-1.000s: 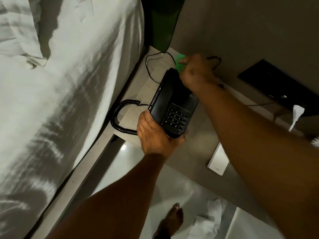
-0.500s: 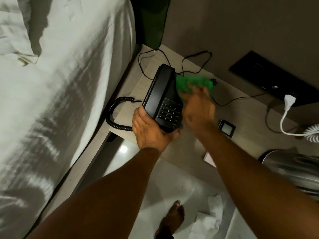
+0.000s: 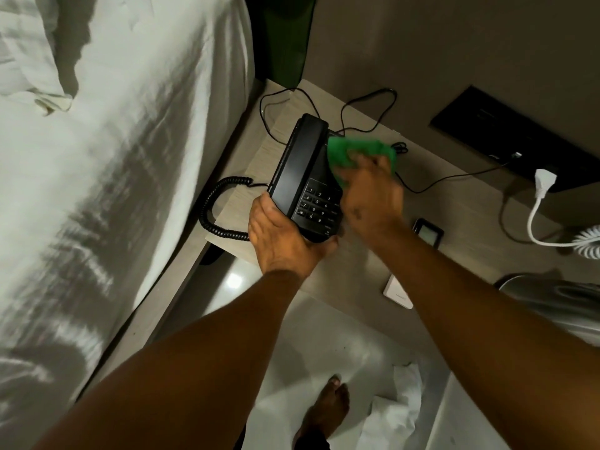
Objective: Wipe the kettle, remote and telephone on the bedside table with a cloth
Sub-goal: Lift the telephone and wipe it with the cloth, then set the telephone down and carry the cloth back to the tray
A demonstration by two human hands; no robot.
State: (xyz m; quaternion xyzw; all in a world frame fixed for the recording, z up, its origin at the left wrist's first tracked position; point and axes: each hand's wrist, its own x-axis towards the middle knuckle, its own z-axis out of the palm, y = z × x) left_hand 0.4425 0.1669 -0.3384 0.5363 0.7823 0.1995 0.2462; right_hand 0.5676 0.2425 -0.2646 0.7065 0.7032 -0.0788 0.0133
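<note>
Change since earlier frame: my right hand (image 3: 370,198) has drawn the cloth (image 3: 360,154) back from the far end of the telephone (image 3: 305,180) onto its upper face; kettle and plug have come into view at right.
Left hand (image 3: 282,238): fingers clenched round the near end of the telephone, tipping it up off the worktop (image 3: 470,222).
Right hand: fingers pressed down grasping the green cloth against the telephone, just above the keypad.
Near hazard: the white card (image 3: 397,292) lies at the worktop's front edge under my right forearm; a backstroke could knock it to the floor.
Grip risk: the tilted base could twist or slip if I press hard, in my judgement.
Handset risk: the receiver sits in its cradle on the left; a push from the cloth could unseat it.
Coiled cord (image 3: 217,209): hangs over the worktop's left edge beside the bed (image 3: 113,157); lifting higher would tug it.
Thin cables (image 3: 367,105): looped behind the telephone, liable to snag the cloth.
Small black device (image 3: 428,231): just right of my wrist, in the sweep path.
Kettle (image 3: 558,300): right edge, well apart, with its white plug (image 3: 544,183) loose beyond.
Remote: cannot tell which item it is.
</note>
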